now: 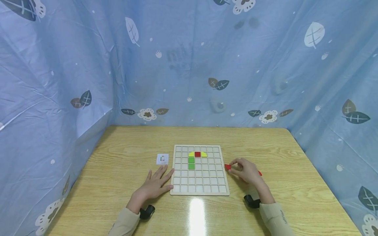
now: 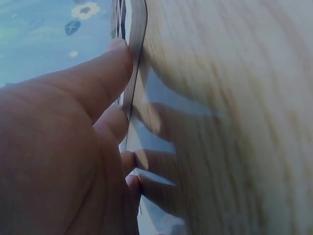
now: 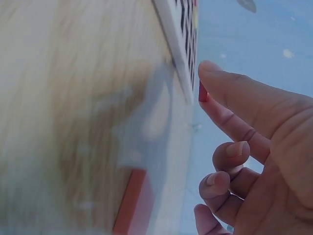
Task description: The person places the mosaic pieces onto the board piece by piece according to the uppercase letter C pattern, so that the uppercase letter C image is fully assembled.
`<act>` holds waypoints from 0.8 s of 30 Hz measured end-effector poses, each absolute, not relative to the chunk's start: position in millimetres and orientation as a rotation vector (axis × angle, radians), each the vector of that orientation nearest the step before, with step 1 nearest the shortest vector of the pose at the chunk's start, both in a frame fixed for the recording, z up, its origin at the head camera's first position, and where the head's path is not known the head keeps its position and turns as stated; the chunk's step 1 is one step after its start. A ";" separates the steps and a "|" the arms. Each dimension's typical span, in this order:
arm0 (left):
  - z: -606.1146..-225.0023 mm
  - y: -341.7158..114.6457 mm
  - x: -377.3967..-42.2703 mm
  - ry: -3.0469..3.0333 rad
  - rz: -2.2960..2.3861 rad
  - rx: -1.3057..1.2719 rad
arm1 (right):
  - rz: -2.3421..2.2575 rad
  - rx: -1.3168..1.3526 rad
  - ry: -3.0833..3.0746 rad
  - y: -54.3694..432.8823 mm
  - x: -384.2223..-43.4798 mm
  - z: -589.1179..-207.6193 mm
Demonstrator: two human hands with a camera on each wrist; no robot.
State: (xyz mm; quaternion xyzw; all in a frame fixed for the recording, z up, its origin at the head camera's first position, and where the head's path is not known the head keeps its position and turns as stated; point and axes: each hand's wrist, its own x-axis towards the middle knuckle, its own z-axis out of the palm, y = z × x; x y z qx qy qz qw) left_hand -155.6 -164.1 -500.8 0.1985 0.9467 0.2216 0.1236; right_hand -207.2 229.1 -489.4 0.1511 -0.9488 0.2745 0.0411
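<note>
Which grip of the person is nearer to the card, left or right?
Left. The left grip is at the left edge of the board, just short of the card; the right grip is beyond the board's right edge, pinching a red piece.

Left hand [image 2: 63, 142]: seen at left
Board [image 2: 139, 29]: touched by thumb [image 2: 110, 71] — upper middle
Tabletop [image 2: 244, 122]: shadowed near centre
Cloth [image 2: 34, 39]: glimpsed — upper left

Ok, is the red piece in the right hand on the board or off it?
Off. The head view shows the right hand pinching the red piece to the right of the board.
</note>
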 end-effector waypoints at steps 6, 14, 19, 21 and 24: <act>-500.3 -163.8 -154.9 2.762 0.648 0.587 | 0.862 0.500 -2.885 213.5 -208.5 -486.9; -500.9 -163.4 -155.5 2.763 0.649 0.579 | 0.919 0.500 -2.937 186.1 -209.5 -483.8; -499.2 -163.0 -154.9 2.765 0.657 0.578 | 0.945 0.546 -2.926 170.2 -211.5 -483.0; -499.4 -163.1 -154.8 2.764 0.656 0.577 | 0.942 0.565 -2.922 163.7 -211.8 -482.5; -500.2 -163.4 -155.3 2.765 0.655 0.574 | 0.926 0.600 -2.914 153.6 -211.6 -481.7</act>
